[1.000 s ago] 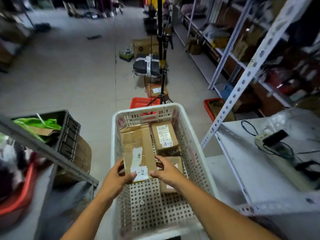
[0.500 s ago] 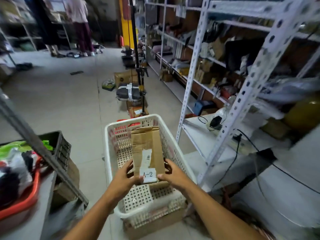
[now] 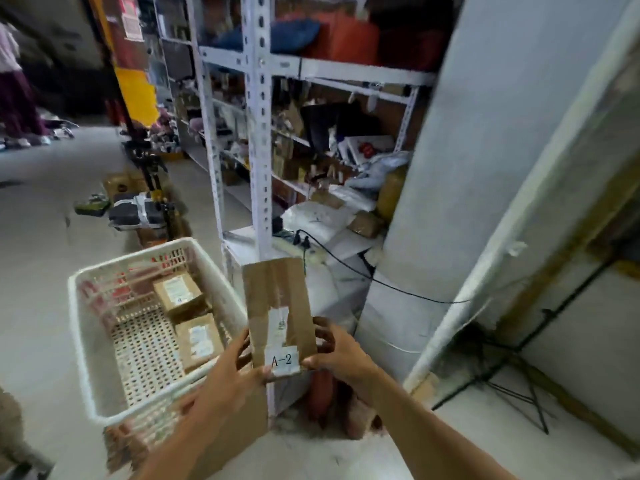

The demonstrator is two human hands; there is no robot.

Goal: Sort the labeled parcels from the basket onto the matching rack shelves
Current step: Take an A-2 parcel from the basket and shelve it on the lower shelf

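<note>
- I hold a flat brown cardboard parcel (image 3: 277, 306) upright in front of me, off to the right of the basket and in front of the rack.
- A white sticker (image 3: 284, 360) near the parcel's bottom edge reads "A-2".
- My left hand (image 3: 231, 379) grips the parcel's lower left edge, fingers curled behind it and the thumb pressed on the front beside the sticker.
- My right hand (image 3: 341, 353) grips the lower right edge, fingers wrapped round the side and the thumb on the front.
- The white perforated plastic basket (image 3: 83, 341) sits on the floor to my left.
- Inside the basket lie two smaller brown boxes: one box at the back (image 3: 178, 294) and a nearer box (image 3: 199, 341) just in front of it, each with a white label on top; their lettering is too blurred to read.
- The white metal rack (image 3: 258, 133) stands ahead, its shelves crowded with bags, boxes and packets.
- A black cable (image 3: 346, 268) trails over the rack's lowest shelf.
</note>
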